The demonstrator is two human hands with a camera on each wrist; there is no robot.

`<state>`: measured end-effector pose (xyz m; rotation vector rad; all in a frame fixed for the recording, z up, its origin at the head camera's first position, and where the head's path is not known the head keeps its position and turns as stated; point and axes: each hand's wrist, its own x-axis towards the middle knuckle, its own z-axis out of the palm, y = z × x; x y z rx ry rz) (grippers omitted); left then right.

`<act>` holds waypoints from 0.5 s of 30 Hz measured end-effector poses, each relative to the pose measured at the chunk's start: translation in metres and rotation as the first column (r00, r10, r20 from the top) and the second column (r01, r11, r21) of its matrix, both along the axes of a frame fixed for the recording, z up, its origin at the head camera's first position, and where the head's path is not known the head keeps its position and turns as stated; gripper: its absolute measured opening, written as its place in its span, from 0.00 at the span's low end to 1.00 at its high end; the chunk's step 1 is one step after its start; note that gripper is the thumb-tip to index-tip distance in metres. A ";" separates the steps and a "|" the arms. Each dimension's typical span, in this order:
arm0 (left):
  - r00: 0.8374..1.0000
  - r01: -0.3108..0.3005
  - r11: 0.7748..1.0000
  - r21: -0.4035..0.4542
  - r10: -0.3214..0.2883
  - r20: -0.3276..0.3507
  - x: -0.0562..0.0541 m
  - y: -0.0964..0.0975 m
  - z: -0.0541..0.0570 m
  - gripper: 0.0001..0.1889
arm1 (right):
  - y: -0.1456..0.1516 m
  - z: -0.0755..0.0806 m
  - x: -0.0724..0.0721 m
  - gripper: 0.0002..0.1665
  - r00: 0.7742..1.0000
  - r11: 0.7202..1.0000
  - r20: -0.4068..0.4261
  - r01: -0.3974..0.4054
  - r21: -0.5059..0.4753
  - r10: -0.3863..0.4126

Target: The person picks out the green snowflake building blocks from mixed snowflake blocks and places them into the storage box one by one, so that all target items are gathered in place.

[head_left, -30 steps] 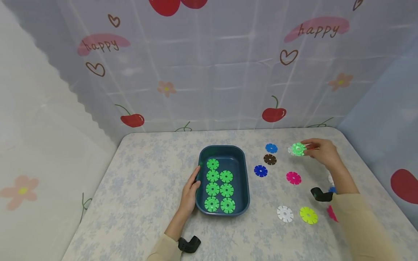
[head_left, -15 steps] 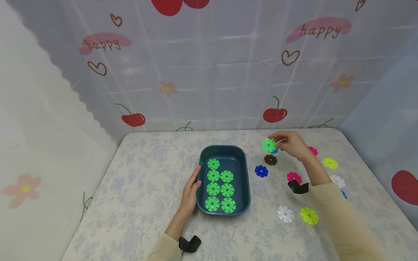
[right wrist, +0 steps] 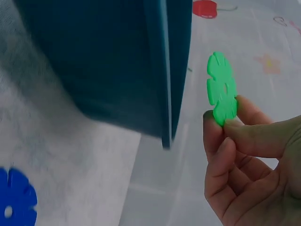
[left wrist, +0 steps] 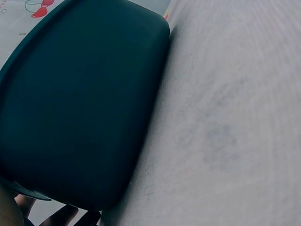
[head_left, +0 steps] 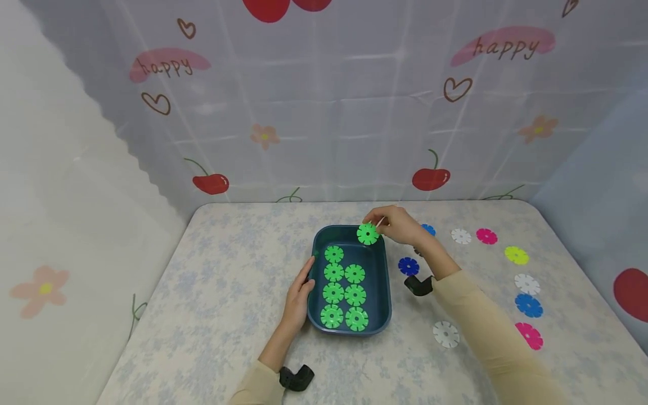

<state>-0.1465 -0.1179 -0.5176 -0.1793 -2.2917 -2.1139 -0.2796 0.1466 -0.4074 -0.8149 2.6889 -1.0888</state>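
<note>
My right hand (head_left: 397, 225) pinches a green notched plastic disc (head_left: 368, 234) between thumb and fingers, at the top right corner of a dark blue tray (head_left: 377, 281). In the right wrist view that green disc (right wrist: 222, 89) stands nearly edge-on, apart from the tray wall (right wrist: 113, 70). My left hand (head_left: 296, 298) holds the tray's left side, with the thumb at the rim and the fingers along the outer wall. Several green discs (head_left: 333, 293) lie flat inside the tray in two columns. In the left wrist view only some fingertips (left wrist: 63, 215) show below the tray (left wrist: 89, 108).
Other-coloured discs lie right of the tray: a dark blue disc (head_left: 408, 266), white discs (head_left: 446, 334), pink discs (head_left: 487, 236), a yellow disc (head_left: 516, 255) and a blue disc (head_left: 529, 305). My right arm hides part of this area. A printed curtain (head_left: 324, 140) stands behind the table.
My right hand has carried the green disc leftward from the table's far right to the tray's top right corner. The left hand and the tray have stayed in place.
</note>
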 end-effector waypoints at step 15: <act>1.000 0.007 1.000 -0.005 -0.007 -0.005 0.001 -0.001 -0.002 0.26 | -0.039 -0.027 -0.003 0.24 0.982 0.974 -0.115 -0.126 0.186 0.149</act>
